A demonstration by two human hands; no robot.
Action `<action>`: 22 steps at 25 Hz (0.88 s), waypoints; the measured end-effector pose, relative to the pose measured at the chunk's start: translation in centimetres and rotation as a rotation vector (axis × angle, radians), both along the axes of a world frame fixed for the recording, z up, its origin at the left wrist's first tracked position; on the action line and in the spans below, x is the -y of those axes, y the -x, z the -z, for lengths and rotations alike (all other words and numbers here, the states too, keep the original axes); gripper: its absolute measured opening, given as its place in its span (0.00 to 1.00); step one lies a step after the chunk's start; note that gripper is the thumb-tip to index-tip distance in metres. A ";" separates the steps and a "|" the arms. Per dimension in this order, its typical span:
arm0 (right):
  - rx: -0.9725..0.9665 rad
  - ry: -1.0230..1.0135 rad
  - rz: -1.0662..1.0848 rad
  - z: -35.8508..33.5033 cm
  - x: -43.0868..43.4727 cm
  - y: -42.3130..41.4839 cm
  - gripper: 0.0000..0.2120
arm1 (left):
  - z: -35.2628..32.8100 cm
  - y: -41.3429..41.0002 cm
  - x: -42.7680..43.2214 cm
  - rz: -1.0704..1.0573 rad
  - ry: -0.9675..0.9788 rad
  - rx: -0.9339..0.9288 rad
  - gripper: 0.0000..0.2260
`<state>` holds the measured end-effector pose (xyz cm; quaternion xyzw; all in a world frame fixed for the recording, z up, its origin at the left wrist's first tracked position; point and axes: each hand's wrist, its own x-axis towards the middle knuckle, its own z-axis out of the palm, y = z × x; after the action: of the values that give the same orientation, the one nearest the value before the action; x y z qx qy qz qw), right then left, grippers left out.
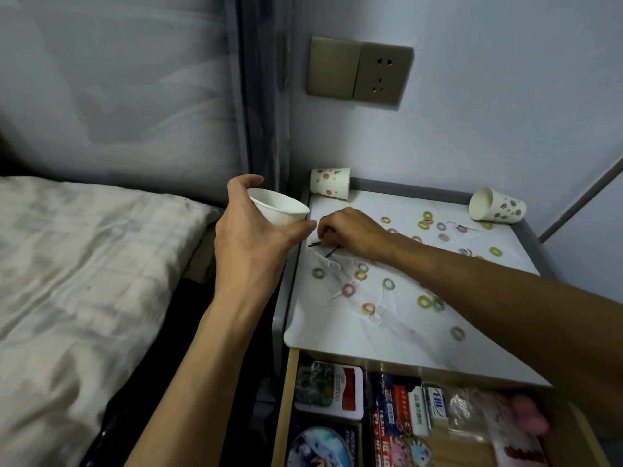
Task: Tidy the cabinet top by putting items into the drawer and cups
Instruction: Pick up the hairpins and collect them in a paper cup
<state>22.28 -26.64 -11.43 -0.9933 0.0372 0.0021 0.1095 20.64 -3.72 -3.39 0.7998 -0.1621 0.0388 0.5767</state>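
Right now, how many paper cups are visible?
3 paper cups: one in the left hand, one at the back left corner of the cabinet top, one on its side at back right.

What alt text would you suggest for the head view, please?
A person's left hand holds a white paper cup beside a white cabinet top, while the right hand reaches thin black hairpins among small coloured rings; the wooden drawer below is open.

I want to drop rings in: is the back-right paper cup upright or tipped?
Tipped: the paper cup lies on its side on the cabinet top, open mouth facing left.
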 end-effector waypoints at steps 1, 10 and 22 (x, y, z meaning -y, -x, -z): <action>0.007 0.013 -0.014 0.2 -0.1 0.0 0.04 | 0.0 0.1 0.0 0.000 0.002 0.000 0.35; 0.048 -0.009 0.001 0.0 0.1 0.1 0.04 | -0.1 0.1 0.3 0.008 0.006 0.003 0.37; -0.021 0.038 -0.161 -0.5 1.3 2.6 0.03 | 0.0 0.6 0.6 0.025 0.003 0.000 0.36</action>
<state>19.65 -27.95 -10.96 -0.9949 -0.0416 0.0208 0.0897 20.06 -4.29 -3.37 0.7970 -0.1720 0.0317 0.5782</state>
